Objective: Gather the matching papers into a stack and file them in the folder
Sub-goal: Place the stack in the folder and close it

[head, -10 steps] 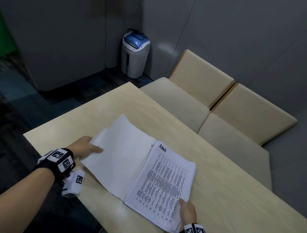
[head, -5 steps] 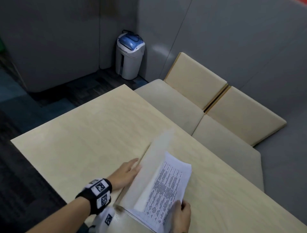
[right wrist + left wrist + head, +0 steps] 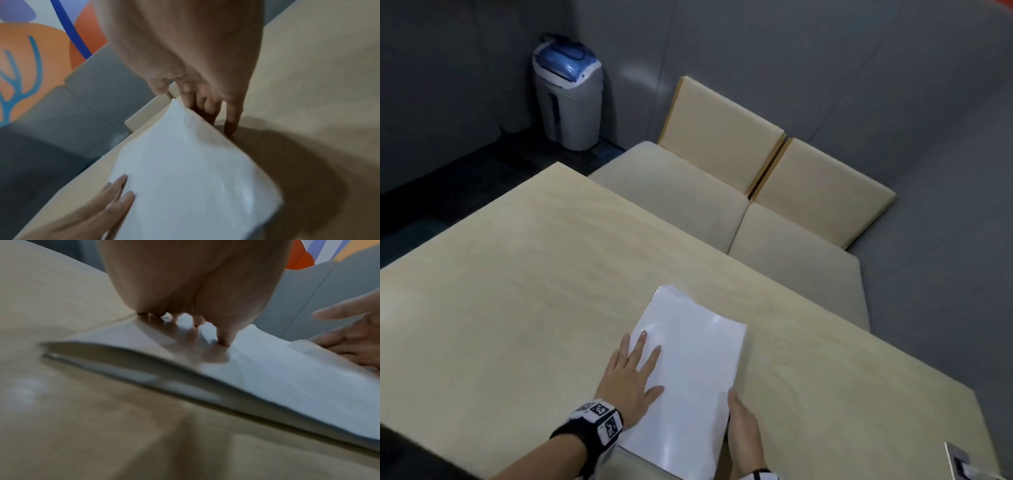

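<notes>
A white glossy folder (image 3: 688, 370) lies shut on the wooden table (image 3: 517, 291), near its front edge. My left hand (image 3: 633, 380) lies flat on the cover's left side, with straight fingers (image 3: 224, 340) pressing it down. My right hand (image 3: 743, 428) stands at the folder's right edge near the front corner. Its fingers (image 3: 232, 123) are straight, lying along that edge and touching the table. The printed papers are hidden under the cover. In the left wrist view only a pale sheet edge (image 3: 185, 389) shows between the two covers.
A beige cushioned bench (image 3: 688, 192) runs along the table's far side against a grey wall. A grey bin with a blue lid (image 3: 568, 96) stands on the floor at the back left. A small dark-and-white object (image 3: 962, 462) sits at the table's near right corner.
The left hand swung the open cover over the printed papers and now presses it flat. The right hand let go of the papers' corner and moved to the folder's edge.
</notes>
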